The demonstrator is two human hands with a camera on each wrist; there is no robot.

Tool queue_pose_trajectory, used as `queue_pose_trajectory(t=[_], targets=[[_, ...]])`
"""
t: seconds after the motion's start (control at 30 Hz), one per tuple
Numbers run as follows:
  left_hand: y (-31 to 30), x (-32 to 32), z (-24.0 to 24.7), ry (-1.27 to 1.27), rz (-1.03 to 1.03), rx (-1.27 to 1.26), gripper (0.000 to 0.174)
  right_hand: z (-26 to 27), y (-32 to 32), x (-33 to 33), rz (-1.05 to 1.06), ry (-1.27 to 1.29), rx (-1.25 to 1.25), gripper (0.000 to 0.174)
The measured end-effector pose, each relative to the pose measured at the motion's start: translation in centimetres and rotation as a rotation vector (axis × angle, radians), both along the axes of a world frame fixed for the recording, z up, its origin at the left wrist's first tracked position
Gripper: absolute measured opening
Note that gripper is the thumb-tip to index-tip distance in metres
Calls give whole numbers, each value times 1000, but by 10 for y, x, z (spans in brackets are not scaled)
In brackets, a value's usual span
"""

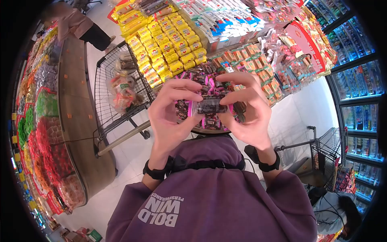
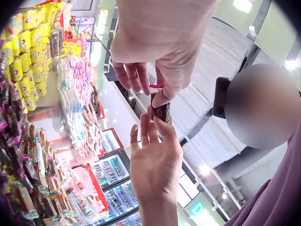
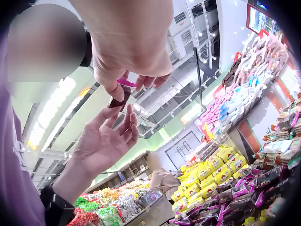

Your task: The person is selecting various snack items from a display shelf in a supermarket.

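Note:
A small dark wrapped snack bar [image 1: 211,106] with pink wrapper ends is held up in front of the chest. My left hand [image 1: 173,107] pinches one end between thumb and fingers, and my right hand [image 1: 250,109] pinches the other. In the left wrist view, the bar [image 2: 161,109] spans the gap between both hands' fingertips. From the right wrist, a pink wrapper edge [image 3: 126,83] shows by the upper hand's fingers. Below the hands lies a pile of similar dark, pink-ended packets [image 1: 207,80].
Yellow packets [image 1: 169,44] are stacked beyond the pile, with brown-and-green packets [image 1: 242,60] to the right. A shopping cart [image 1: 117,86] holding bagged goods stands at left, another cart [image 1: 328,155] at right. A person [image 1: 82,26] stands far left, near a candy counter [image 1: 74,109].

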State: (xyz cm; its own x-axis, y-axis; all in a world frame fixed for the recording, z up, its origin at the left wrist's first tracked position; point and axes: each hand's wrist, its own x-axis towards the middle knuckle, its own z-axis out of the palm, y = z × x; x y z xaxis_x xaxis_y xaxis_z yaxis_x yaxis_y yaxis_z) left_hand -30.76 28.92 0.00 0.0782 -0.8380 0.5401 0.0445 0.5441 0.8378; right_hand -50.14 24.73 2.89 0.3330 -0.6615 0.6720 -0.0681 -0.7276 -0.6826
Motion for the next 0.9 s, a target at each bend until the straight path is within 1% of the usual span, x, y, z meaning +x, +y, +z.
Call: queue_pose_trajectory(t=[0.03,0.13,0.23,0.43,0.53,0.6,0.73,0.8,0.83,0.9], targets=[[1,1,2,-13,9,-8,39,1,0,1,-23,12,-51,33],[3,1,5,-49,32,-32,39,1,2,1,-39,-3,-84,32],[4,2,5,-72,41,-51,40,1,2,-3,-38,50,-148,36],[7,1,6,-73,26,-55,41,3,8,-4,-61,61,-148,36],[7,2,4,-75,-13,-45,40,-2,10,-4,15,-22,-1,35],[7,2,3,-51,-64,-21,41,-6,11,-1,23,-89,35,36],[12,-6,6,15,-10,40,41,-13,18,4,51,-176,192,38],[13,-8,7,58,10,59,41,-17,17,4,55,-107,180,38],[13,-8,7,27,10,44,42,-18,16,4,57,-72,174,39],[13,-7,5,-34,9,14,44,-11,13,5,22,-5,62,38]])
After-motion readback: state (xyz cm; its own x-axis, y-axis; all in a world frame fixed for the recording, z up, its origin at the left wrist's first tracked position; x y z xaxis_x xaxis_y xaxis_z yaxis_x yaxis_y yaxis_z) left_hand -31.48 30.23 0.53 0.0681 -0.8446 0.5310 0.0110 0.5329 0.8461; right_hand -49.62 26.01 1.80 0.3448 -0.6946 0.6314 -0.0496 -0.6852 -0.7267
